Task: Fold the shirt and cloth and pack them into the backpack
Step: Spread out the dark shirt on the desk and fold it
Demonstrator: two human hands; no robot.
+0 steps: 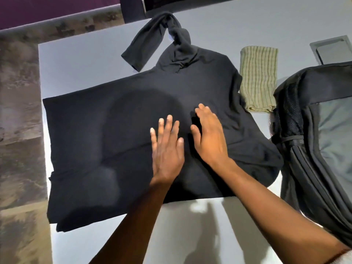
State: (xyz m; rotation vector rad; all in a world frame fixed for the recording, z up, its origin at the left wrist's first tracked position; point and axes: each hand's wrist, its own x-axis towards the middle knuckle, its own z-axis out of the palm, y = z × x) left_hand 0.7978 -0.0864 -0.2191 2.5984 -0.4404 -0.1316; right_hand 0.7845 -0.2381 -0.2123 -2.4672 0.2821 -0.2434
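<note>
A black long-sleeved shirt (95, 141) lies spread flat across the white table (76, 61), one sleeve twisted and looped at the far edge. My left hand (167, 149) rests palm down on the middle of the shirt, fingers apart. My right hand (209, 136) lies flat beside it, also pressing on the fabric. A folded green striped cloth (259, 77) sits just right of the shirt's shoulder. The dark grey backpack (320, 138) lies at the right edge of the table, touching the shirt's side.
A grey recessed panel (331, 48) is set in the table behind the backpack. The table's left edge drops to a patterned stone floor (19, 111). A dark chair back (131, 8) stands beyond the far edge.
</note>
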